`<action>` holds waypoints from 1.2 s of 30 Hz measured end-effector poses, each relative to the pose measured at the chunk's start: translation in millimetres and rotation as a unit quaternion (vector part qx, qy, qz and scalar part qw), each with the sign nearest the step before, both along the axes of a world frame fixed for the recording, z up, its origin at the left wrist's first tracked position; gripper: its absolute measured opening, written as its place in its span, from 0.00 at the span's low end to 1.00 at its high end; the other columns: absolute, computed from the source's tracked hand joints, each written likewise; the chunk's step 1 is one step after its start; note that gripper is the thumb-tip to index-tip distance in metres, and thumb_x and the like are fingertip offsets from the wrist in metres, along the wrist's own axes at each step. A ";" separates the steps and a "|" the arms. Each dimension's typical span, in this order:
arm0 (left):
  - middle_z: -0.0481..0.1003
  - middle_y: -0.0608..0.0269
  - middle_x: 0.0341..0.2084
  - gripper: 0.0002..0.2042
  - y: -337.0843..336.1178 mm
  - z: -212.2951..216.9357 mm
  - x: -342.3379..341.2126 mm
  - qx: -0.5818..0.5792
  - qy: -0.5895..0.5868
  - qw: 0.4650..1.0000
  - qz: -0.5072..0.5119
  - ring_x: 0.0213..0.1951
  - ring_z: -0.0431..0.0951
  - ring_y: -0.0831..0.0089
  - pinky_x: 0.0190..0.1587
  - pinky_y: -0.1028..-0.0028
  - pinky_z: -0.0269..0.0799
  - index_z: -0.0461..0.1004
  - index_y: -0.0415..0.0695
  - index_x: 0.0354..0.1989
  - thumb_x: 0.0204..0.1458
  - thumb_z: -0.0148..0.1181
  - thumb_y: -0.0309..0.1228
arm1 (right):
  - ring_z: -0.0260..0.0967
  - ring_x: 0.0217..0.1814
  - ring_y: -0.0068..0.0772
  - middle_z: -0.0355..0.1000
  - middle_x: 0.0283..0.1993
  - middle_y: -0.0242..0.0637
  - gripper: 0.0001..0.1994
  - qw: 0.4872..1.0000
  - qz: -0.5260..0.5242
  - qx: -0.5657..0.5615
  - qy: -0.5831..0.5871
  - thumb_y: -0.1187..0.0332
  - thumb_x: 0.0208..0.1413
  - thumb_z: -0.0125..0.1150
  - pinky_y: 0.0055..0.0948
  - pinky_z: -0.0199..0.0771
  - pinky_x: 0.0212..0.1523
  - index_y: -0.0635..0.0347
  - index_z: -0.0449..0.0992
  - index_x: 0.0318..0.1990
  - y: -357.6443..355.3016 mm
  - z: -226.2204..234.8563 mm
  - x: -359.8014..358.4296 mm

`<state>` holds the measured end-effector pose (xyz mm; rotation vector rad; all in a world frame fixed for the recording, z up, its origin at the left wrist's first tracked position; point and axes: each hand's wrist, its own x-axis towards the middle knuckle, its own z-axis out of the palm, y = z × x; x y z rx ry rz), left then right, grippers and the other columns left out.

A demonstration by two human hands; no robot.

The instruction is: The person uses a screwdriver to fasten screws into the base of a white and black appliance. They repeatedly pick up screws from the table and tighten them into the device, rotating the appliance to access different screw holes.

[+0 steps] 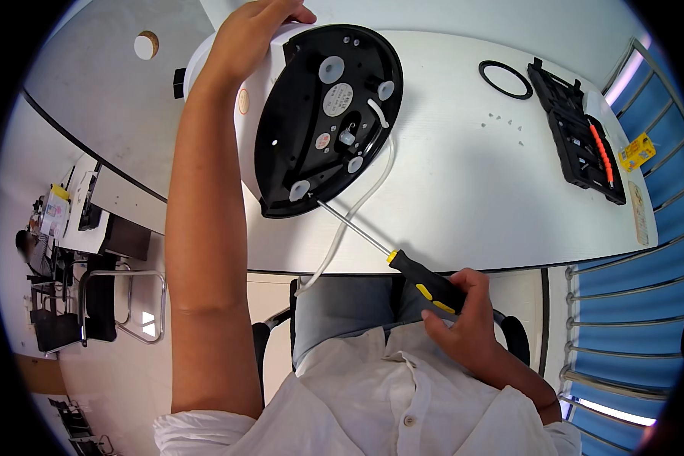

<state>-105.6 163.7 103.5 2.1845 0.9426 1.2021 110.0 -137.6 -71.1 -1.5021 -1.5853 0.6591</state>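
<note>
Our left hand (254,34) grips the tilted appliance (311,114) near the table's (471,197) front edge while our right hand (463,315), fingers closed around the screwdriver (425,287), risks slipping off the screw.

White table (471,190), blue slatted railing (623,289) at right, metal-framed chair (121,304) on pale floor (129,380).

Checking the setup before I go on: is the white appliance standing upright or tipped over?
Tipped on its side: the white appliance shows its black underside to the camera, steadied by the left hand.
</note>
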 end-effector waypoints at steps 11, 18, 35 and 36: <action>0.76 0.53 0.31 0.19 0.3 -1.8 1.5 -0.049 -0.052 0.997 0.004 0.37 0.74 0.67 0.45 0.73 0.67 0.76 0.31 0.31 0.54 0.44 0.36 | 0.66 0.36 0.42 0.66 0.40 0.47 0.17 0.995 0.016 0.071 -0.061 0.70 0.49 0.61 0.34 0.69 0.36 0.63 0.64 0.46 -0.2 2.3 2.4; 0.76 0.54 0.30 0.18 5.2 -5.6 -5.1 -0.050 -0.077 0.996 0.003 0.36 0.74 0.68 0.44 0.74 0.67 0.75 0.32 0.30 0.55 0.44 0.37 | 0.72 0.35 0.41 0.71 0.38 0.47 0.23 0.996 0.015 -0.081 0.045 0.64 0.49 0.64 0.35 0.70 0.35 0.62 0.62 0.49 2.2 19.4 -6.4; 0.77 0.55 0.30 0.18 0.7 -5.8 -6.1 -0.006 -0.060 0.998 0.015 0.36 0.74 0.68 0.44 0.74 0.67 0.76 0.34 0.27 0.55 0.43 0.37 | 0.66 0.27 0.28 0.68 0.32 0.38 0.14 0.974 0.036 -0.145 0.170 0.64 0.54 0.58 0.31 0.65 0.28 0.60 0.68 0.44 7.8 14.0 -9.4; 0.77 0.55 0.30 0.18 1.2 -6.1 -6.7 -0.006 -0.062 0.998 0.011 0.36 0.74 0.68 0.44 0.74 0.67 0.75 0.34 0.27 0.55 0.43 0.37 | 0.66 0.26 0.26 0.68 0.32 0.36 0.14 0.943 0.030 -0.212 0.255 0.64 0.55 0.56 0.30 0.66 0.28 0.60 0.67 0.45 10.0 19.7 -8.5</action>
